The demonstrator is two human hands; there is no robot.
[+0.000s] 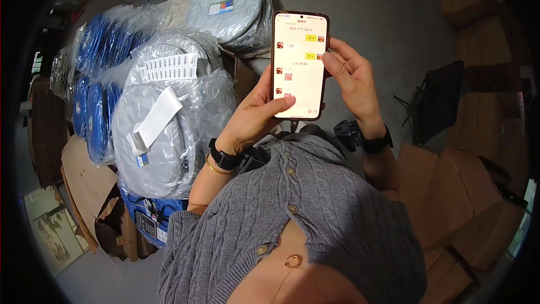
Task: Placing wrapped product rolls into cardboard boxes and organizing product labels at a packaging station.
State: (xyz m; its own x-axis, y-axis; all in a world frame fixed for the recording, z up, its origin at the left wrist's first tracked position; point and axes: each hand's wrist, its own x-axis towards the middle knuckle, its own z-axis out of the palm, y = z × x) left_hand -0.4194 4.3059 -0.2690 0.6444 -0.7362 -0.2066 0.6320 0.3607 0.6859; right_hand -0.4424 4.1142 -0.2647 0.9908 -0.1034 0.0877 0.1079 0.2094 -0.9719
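Far of the middle, a lit phone (299, 76) was held up before the grey cardigan (337, 191). The left hand (253, 111) had its grip closed around the phone's near left edge, thumb over the screen. The right hand (355, 81) met the right edge, grip half curled; whether it held on could not be told. Plastic-wrapped round bundles (166, 160) lay left, cardboard (450, 191) right.

A lit phone (298, 67) is held by the left hand (254, 111), with its thumb (280, 104) laid over the lower screen — the right edge is met by the right hand (354, 79). Round grey packs (126, 138) are wrapped in clear plastic at the left; cardboard boxes (458, 186) are seen at the right.
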